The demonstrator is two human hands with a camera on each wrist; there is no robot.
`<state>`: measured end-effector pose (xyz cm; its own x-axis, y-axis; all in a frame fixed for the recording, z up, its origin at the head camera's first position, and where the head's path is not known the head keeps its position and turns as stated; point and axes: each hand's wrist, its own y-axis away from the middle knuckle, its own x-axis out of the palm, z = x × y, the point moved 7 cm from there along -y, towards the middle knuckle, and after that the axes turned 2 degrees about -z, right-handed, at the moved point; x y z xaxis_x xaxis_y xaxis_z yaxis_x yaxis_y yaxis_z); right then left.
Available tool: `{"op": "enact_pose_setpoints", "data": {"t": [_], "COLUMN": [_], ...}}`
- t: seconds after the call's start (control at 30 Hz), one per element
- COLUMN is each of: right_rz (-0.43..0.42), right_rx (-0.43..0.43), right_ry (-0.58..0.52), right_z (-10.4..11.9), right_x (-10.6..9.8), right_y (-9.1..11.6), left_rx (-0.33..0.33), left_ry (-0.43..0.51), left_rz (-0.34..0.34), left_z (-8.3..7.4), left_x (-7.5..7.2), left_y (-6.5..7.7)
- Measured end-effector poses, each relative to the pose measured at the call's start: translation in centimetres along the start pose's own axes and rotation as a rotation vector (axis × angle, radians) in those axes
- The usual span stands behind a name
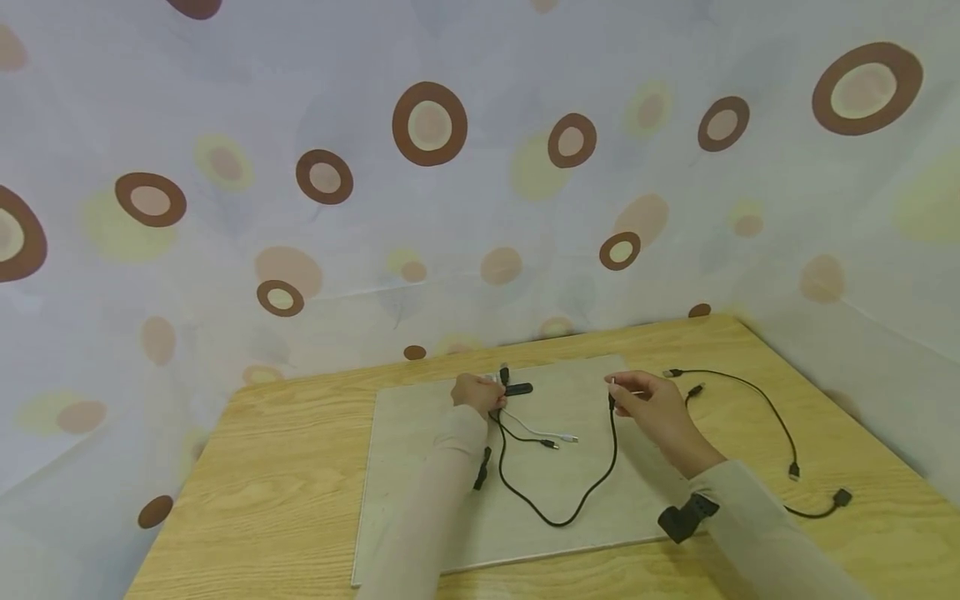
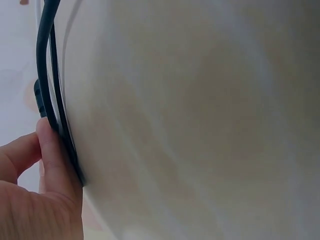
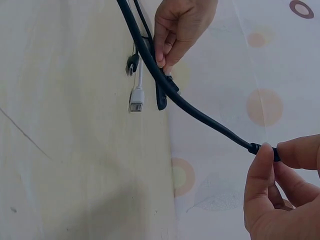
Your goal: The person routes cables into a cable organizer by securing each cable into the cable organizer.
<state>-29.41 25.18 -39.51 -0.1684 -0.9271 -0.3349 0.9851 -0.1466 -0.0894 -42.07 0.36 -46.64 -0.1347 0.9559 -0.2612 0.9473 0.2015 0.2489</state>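
Observation:
My left hand [image 1: 477,393] pinches a bunch of cables near the back of a pale board [image 1: 420,450]. A thick black cable [image 1: 557,523] hangs from there in a U-shaped loop to my right hand [image 1: 663,419]. The thumb and fingertips of that hand pinch the cable's plug end, raised above the board. Beside the left fingers are a black plug [image 1: 504,373] and a flat black strip [image 1: 519,388]. A white cable's plug [image 3: 136,100] and a thinner black cable's plug [image 3: 132,66] stick out from the bunch. Exactly which cables the left fingers hold is partly hidden.
To the right on the wooden table [image 1: 285,467] lie a black cable [image 1: 772,408] with plugs at its ends, a short black plug [image 1: 695,389] and another cable end [image 1: 842,497]. A patterned sheet [image 1: 480,208] stands behind the table. Black straps [image 1: 686,517] circle the wrists.

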Motion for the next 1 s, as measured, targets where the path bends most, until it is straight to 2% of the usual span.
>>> {"op": "enact_pose_setpoints", "data": {"t": [0.17,0.4,0.6,0.87,1.0], "right_rz": [-0.003,0.0,0.005,-0.001,0.015], "right_rx": [-0.001,-0.035,-0.066,-0.123,-0.154], "right_ry": [0.019,0.039,0.061,0.199,0.211], "right_z": [-0.2,-0.5,-0.5,-0.7,-1.1], "right_x": [0.0,0.3,0.5,1.3,2.0], "right_y": [-0.3,-1.0,-1.6,-2.8,-3.4], "left_rx": [-0.004,0.008,0.012,0.033,0.055], "left_ry": [-0.015,-0.11,-0.128,-0.119,-0.133], "left_rz": [-0.003,-0.012,-0.019,-0.042,-0.057], "left_z": [0.0,-0.5,-0.8,-0.4,-0.2], "left_x": [0.1,-0.2,0.0,0.2,0.4], "left_y": [0.2,0.6,0.8,0.1,-0.2]}}
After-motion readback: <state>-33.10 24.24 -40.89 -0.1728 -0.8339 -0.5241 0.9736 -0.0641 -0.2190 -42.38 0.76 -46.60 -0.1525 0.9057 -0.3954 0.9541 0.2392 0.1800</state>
